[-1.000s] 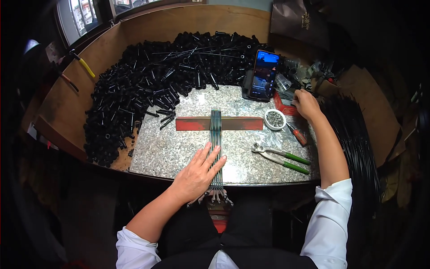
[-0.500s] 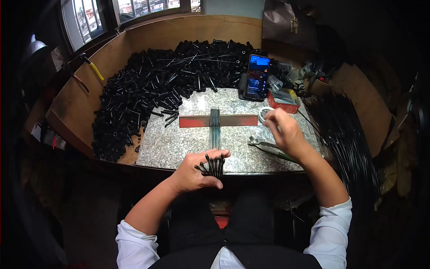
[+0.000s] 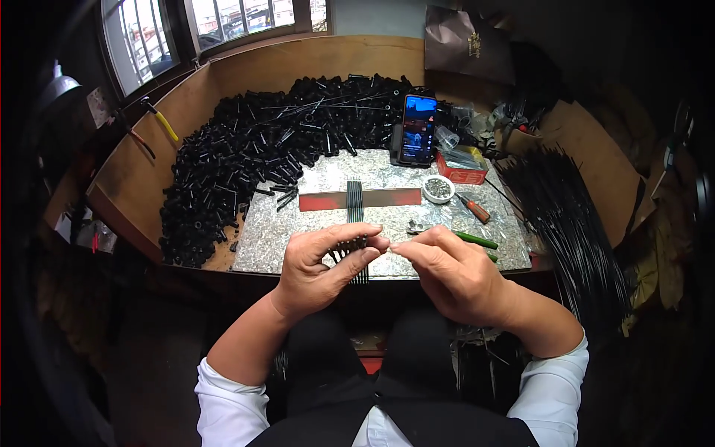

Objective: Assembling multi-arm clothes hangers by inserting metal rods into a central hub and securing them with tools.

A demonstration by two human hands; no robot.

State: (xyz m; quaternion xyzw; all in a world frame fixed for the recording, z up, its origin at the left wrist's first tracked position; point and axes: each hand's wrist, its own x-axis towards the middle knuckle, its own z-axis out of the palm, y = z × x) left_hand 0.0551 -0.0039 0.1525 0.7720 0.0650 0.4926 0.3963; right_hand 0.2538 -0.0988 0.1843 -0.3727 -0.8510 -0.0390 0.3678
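A bundle of thin black rods (image 3: pixel 354 200) lies across a flat red-and-grey bar (image 3: pixel 391 197), its near ends in the grip of my left hand (image 3: pixel 311 262). That hand curls around the ends, thumb toward me and fingers on the far side. Close to its fingertips, my right hand (image 3: pixel 465 277) is closed in a pinch; whatever it holds is too small to make out. A white round dish (image 3: pixel 439 201) of small metal pieces stands beyond my right hand. Pliers with green handles (image 3: pixel 477 240) lie partly hidden behind that hand.
Heaped black tubular parts (image 3: pixel 246 141) fill the left and back of the wood-walled bench. A lit phone (image 3: pixel 418 130) stands behind the speckled board (image 3: pixel 261 246), near a red box (image 3: pixel 463 175) and a screwdriver (image 3: pixel 477 211). Long black rods (image 3: pixel 570 223) lean at right.
My right hand has come from beside the white dish, down and left to my left fingertips, now pinched. My left hand has risen slightly and closed more around the rod ends.
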